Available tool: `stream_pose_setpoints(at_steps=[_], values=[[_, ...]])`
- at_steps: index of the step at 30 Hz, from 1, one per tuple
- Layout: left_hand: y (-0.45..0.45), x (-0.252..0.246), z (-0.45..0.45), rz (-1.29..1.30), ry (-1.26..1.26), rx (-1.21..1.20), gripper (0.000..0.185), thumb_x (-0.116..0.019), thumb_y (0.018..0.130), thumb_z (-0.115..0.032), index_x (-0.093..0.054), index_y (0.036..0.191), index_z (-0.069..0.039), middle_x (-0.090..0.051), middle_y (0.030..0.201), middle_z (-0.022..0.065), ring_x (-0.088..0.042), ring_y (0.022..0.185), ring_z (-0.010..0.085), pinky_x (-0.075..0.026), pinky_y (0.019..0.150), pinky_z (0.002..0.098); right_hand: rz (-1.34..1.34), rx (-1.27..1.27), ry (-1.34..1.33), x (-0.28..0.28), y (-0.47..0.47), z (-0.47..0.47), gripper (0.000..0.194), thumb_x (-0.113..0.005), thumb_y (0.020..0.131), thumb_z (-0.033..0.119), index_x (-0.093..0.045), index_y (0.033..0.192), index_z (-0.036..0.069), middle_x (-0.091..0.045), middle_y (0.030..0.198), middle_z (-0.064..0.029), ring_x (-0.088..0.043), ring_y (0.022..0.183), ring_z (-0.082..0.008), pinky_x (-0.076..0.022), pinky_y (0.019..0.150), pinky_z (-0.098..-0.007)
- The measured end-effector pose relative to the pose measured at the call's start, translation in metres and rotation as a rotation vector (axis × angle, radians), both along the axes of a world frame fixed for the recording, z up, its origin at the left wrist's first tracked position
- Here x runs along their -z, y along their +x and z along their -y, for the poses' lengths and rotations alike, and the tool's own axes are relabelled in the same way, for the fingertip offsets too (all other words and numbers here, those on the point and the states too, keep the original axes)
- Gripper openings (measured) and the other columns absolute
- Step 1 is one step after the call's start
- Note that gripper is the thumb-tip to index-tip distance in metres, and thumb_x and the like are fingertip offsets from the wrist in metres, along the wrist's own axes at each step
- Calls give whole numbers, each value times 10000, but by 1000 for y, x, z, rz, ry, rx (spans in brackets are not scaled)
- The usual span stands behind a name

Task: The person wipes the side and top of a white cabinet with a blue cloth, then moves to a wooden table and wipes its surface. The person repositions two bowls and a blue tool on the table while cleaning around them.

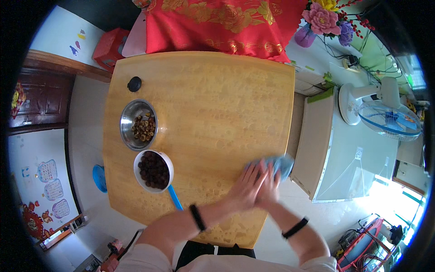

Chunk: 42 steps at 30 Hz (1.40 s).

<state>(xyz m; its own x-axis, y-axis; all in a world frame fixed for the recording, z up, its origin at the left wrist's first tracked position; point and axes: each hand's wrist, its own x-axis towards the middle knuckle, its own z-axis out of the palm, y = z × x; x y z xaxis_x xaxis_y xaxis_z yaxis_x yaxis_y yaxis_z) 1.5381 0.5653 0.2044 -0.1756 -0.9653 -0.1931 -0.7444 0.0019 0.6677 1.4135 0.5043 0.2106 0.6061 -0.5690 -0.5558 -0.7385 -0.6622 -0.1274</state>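
Observation:
A blue-grey cloth lies bunched at the right edge of the wooden table, part of it reaching past the edge. Both hands bear down on it, side by side and touching. My left hand rests with its fingers stretched over the cloth's left part. My right hand presses the cloth from the near side, its fingers pointing away from me. Motion blur softens the fingers, and the hands hide some of the cloth. Damp-looking patches mark the tabletop.
At the table's left stand a steel bowl with brown dried pieces and a white bowl of dark round fruits. A blue handle lies beside them, a black lid farther back. A white cabinet with a fan stands right.

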Motion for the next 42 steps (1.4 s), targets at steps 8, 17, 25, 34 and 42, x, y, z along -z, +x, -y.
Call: stream_pose_setpoints(at_steps=[8,17,25,34,42], values=[[24,15,77,90,-302,-167,1240,-756,656,-699,-291,1490,93,-277,1514,399,-217,1435,562,-127,1201,633,151,-205,-233,25,26,95,861,-665,849,390,-269,1596,227,-114,1679,-40,-69,1548,-347,-209,1166,-642],[69,52,137,218,-429,-21,1202,-747,687,-695,-292,1512,51,-317,1530,340,-275,1430,511,-222,1194,577,201,-71,-354,33,66,143,824,-621,870,402,-270,1591,212,-72,1686,-75,-78,1549,-344,-176,1178,-644],[-64,-7,-235,-71,200,303,1231,-720,651,-753,-344,1508,47,-198,1567,384,-182,1472,544,-141,1200,634,-53,-54,284,-6,-86,-232,785,-559,928,404,-251,1597,134,-68,1668,-170,-107,1514,-482,-118,1160,-724],[49,46,30,69,-532,-27,989,-765,722,-605,-466,1439,7,-372,1521,294,-330,1433,456,-261,1190,542,227,61,-328,35,37,32,755,-600,903,345,-308,1579,182,-30,1690,-49,-61,1545,-371,-138,1205,-630],[72,-3,-230,-293,-177,-338,297,-691,932,-294,-605,1092,-59,-591,1242,183,-659,1040,319,-539,880,452,141,-101,-103,9,10,-154,752,-543,936,559,-265,1591,318,-67,1682,-116,-56,1531,-430,-63,1169,-698]])
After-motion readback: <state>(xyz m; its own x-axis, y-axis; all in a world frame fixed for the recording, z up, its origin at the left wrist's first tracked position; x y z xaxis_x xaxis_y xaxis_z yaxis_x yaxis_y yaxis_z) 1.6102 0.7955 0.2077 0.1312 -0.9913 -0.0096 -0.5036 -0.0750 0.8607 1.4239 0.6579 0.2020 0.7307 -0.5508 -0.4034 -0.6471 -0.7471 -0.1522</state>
